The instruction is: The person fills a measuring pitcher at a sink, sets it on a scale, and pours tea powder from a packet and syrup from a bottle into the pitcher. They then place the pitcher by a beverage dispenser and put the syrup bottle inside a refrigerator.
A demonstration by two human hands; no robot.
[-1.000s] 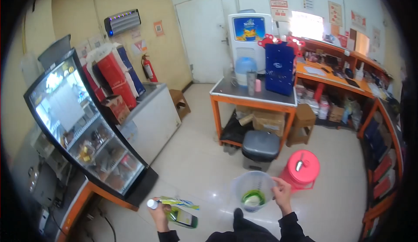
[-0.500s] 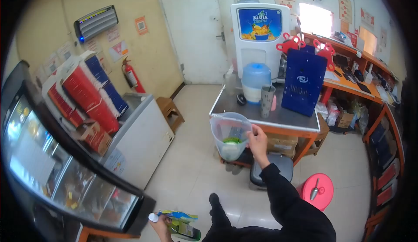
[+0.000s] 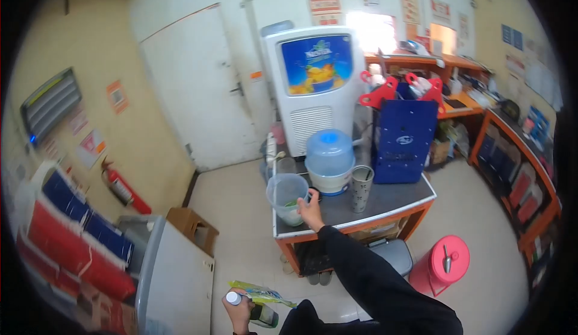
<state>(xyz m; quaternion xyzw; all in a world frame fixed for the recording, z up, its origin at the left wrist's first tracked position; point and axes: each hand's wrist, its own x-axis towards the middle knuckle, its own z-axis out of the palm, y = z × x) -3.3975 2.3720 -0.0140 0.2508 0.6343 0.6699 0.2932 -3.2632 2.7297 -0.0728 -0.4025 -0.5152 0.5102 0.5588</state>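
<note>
My right hand is closed on the handle of a clear plastic pitcher, with something green at its bottom. The pitcher is at the left corner of the dark-topped table; whether it rests there I cannot tell. Low in the view, my left hand grips a white-capped green bottle and a green and blue packet. Just beyond the pitcher stand a blue-topped water jug and a patterned tumbler.
A dispenser machine and a blue box stand at the table's back. On the floor are a grey bin and a pink bucket with a scoop on its lid. A chest freezer is at the left.
My right hand has carried the pitcher forward from above the floor to the table corner. The view has moved closer to the table. My left hand keeps its hold on the bottle and packet.
</note>
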